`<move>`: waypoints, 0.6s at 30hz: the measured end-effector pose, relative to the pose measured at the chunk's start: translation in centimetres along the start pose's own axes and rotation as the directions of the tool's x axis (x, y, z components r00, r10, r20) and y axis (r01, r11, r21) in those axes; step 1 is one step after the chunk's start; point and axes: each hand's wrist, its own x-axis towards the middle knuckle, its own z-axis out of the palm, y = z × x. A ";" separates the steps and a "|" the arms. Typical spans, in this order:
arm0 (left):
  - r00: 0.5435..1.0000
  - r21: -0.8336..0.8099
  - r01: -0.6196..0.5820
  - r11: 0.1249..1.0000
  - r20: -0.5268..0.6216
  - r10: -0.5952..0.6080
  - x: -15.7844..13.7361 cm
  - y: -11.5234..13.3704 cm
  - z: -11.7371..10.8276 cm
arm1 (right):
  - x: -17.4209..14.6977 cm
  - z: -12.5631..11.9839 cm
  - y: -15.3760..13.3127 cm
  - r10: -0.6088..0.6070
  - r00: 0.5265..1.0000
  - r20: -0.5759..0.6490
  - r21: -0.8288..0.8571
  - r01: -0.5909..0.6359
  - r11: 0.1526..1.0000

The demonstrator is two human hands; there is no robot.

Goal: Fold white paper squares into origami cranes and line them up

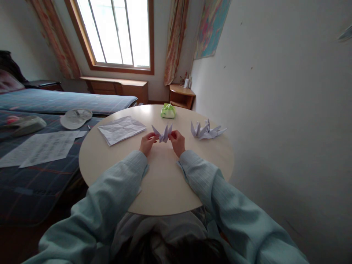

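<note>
A folded white paper crane [164, 135] is held up over the middle of the round table, between my two hands. My left hand [148, 142] pinches its left side. On the other side, the fingers of my right hand [177, 141] are closed on its right wing. The crane's pointed tips stick up between the hands. To the right on the table sits a group of several finished paper cranes [207, 131], close together. Left of my hands lies a creased sheet of white paper [122, 129].
The round cream table [167, 183] has a green tissue pack [168, 111] near its far edge. A bed [55, 176] on the left bears printed sheets [48, 148] and a pale cap [76, 118]. A white wall [275, 128] stands close on the right.
</note>
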 end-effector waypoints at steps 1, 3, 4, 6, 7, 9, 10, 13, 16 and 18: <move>1.000 -0.003 0.003 1.000 -0.001 -0.003 0.0 0.0 0.0 | 0.0 0.0 0.0 -0.001 1.000 -0.002 -0.001 0.001 1.000; 1.000 -0.012 0.007 1.000 -0.004 -0.007 0.0 0.0 0.0 | 0.0 0.0 0.0 -0.003 1.000 -0.005 0.001 0.003 1.000; 1.000 -0.016 0.008 1.000 -0.004 -0.008 0.0 0.0 0.0 | 0.0 0.0 0.1 -0.004 1.000 -0.004 0.003 0.004 1.000; 1.000 -0.022 0.008 1.000 -0.002 -0.008 0.0 0.1 0.0 | 0.0 0.0 0.1 -0.006 1.000 -0.003 0.010 0.006 1.000; 1.000 -0.022 0.007 1.000 0.000 -0.007 0.0 0.1 0.0 | 0.0 0.0 0.1 -0.006 1.000 -0.003 0.012 0.006 1.000; 1.000 -0.021 0.007 1.000 0.005 -0.007 0.0 0.1 0.0 | 0.0 0.0 0.2 -0.005 1.000 -0.003 0.017 0.005 1.000; 1.000 -0.020 0.007 1.000 0.008 -0.007 0.0 0.1 0.0 | 0.0 0.0 0.2 -0.004 1.000 -0.003 0.020 0.004 1.000; 1.000 -0.009 0.002 1.000 0.013 -0.002 0.1 -0.1 -0.1 | 0.0 0.0 0.1 0.001 1.000 0.007 0.039 -0.001 0.999; 0.999 0.029 -0.006 1.000 0.043 0.004 0.2 -0.4 -0.1 | 0.1 0.0 0.0 0.009 1.000 0.030 0.046 -0.011 0.999; 0.996 0.076 -0.009 0.997 0.087 0.002 0.2 -0.6 -0.1 | 0.1 -0.1 0.0 0.014 0.999 0.040 0.026 -0.015 1.000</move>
